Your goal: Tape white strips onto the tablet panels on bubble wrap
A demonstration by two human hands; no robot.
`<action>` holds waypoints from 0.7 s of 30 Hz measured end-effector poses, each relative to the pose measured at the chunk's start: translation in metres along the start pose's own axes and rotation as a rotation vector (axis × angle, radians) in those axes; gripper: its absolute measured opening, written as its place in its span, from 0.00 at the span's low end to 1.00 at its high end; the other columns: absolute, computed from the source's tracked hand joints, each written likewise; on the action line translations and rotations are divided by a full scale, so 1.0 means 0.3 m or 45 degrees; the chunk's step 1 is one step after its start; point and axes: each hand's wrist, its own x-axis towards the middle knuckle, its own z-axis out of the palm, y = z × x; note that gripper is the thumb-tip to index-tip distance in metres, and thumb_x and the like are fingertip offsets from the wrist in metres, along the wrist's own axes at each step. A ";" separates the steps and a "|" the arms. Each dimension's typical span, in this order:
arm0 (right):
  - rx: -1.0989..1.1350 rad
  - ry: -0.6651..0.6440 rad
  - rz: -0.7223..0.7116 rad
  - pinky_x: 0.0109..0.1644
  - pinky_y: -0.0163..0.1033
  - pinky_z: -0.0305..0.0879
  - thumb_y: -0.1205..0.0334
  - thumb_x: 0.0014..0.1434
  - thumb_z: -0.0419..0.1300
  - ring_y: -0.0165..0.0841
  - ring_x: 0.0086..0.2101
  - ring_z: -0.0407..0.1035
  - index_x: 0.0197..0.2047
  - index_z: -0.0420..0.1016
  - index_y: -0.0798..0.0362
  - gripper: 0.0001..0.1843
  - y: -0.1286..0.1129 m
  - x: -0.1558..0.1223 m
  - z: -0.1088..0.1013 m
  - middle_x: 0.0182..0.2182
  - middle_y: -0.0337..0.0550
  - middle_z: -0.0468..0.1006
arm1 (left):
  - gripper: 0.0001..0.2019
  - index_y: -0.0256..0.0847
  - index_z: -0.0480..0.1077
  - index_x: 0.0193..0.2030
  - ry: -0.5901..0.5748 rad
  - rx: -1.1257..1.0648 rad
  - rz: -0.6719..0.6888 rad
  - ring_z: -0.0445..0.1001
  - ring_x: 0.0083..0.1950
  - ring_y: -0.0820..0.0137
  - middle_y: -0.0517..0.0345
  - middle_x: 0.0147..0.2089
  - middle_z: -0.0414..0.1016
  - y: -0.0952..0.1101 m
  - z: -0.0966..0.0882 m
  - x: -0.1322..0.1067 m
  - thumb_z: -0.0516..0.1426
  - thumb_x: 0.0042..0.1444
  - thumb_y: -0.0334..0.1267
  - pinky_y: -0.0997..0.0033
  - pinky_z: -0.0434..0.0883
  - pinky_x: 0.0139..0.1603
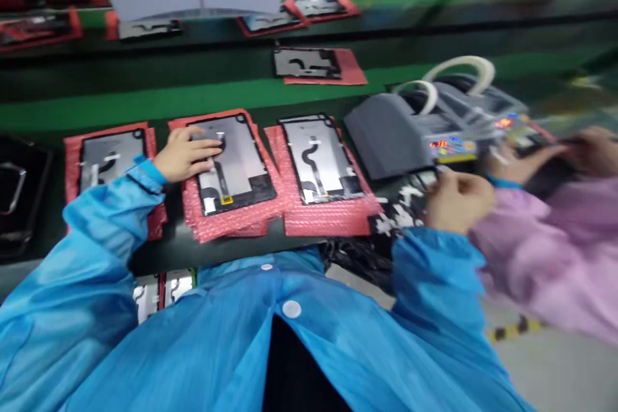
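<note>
My left hand (190, 153) lies with fingers stretched over the left side of a tablet screen panel (241, 161), which shows a silver back, a dark flex cable and a yellow-edged connector. That panel rests on pink bubble-wrap bags (232, 225). At the right, my right hand (458, 199) is closed in a pinch in front of a grey tape dispenser (386, 135) with a lit red display. Whatever its fingertips hold is too small and blurred to name. Below that dispenser, white scraps (398, 215) lie on something dark beside my right hand.
Another panel (323, 161) lies to the right on pink wrap, and one more (113, 154) to the left. A second dispenser (483, 103) stands close by. A co-worker's hands (521, 164) in pink sleeves work at the right. Shelves (217, 87) behind hold wrapped panels. A black tray (24, 193) sits far left.
</note>
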 end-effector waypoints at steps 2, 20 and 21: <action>0.016 -0.089 -0.244 0.32 0.40 0.61 0.60 0.55 0.59 0.30 0.23 0.60 0.24 0.64 0.47 0.09 -0.038 -0.050 0.024 0.21 0.37 0.66 | 0.25 0.48 0.74 0.59 -0.046 -0.022 -0.006 0.59 0.69 0.48 0.50 0.63 0.74 -0.009 0.004 0.003 0.53 0.62 0.58 0.42 0.51 0.67; -0.648 -1.571 -0.671 0.46 0.39 0.66 0.62 0.63 0.55 0.35 0.39 0.73 0.42 0.79 0.54 0.12 -0.463 -0.491 0.725 0.39 0.46 0.81 | 0.29 0.55 0.68 0.65 -0.123 -0.022 0.096 0.54 0.69 0.45 0.50 0.71 0.62 -0.049 0.032 0.018 0.56 0.59 0.61 0.38 0.47 0.68; -0.701 -1.555 -0.677 0.47 0.40 0.66 0.62 0.63 0.54 0.36 0.41 0.74 0.44 0.80 0.53 0.13 -0.468 -0.496 0.722 0.42 0.46 0.81 | 0.29 0.55 0.68 0.65 -0.120 -0.025 0.100 0.54 0.69 0.45 0.50 0.71 0.62 -0.051 0.033 0.018 0.56 0.59 0.61 0.37 0.47 0.68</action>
